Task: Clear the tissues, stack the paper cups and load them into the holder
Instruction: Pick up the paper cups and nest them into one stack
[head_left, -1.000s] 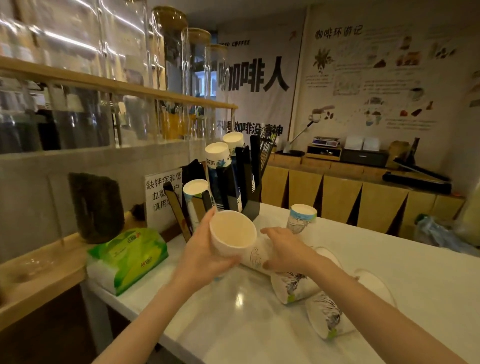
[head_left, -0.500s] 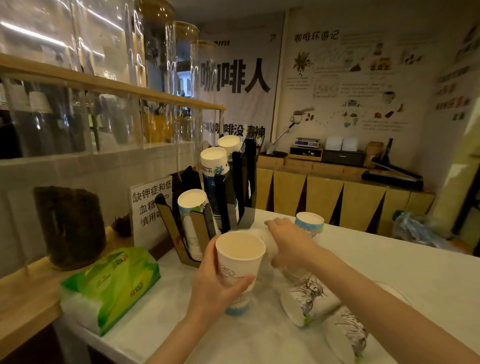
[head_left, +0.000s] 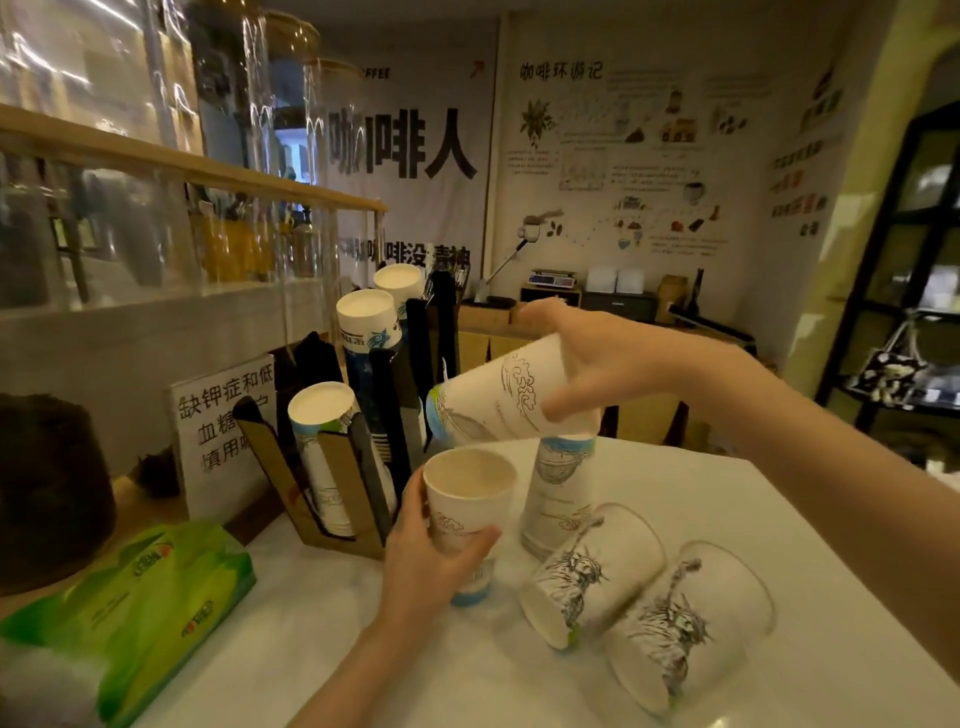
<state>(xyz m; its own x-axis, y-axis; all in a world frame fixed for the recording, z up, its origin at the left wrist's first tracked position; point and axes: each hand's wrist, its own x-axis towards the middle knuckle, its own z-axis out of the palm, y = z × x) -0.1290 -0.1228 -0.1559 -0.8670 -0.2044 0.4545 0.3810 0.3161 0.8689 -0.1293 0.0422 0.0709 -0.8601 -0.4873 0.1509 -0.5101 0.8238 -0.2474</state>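
— What have the hands got?
— My left hand (head_left: 436, 566) grips an upright cup (head_left: 470, 506). My right hand (head_left: 613, 364) clasps a tilted cup (head_left: 506, 397) just above it; the holder (head_left: 337, 467) stands left of both.

A white banner (head_left: 410, 150) with large black characters is hung on the back wall at upper centre. To its right, an illustrated poster (head_left: 639, 156) is spread across the wall. Below the poster, a low counter (head_left: 649, 415) faced with tan panels is seen, a scale (head_left: 553, 279) set on top of it. A wooden shelf (head_left: 182, 161) with glass jars (head_left: 249, 78) is fixed at upper left. A dark shelving unit (head_left: 904, 249) is placed at the right edge. The room is dimly lit.
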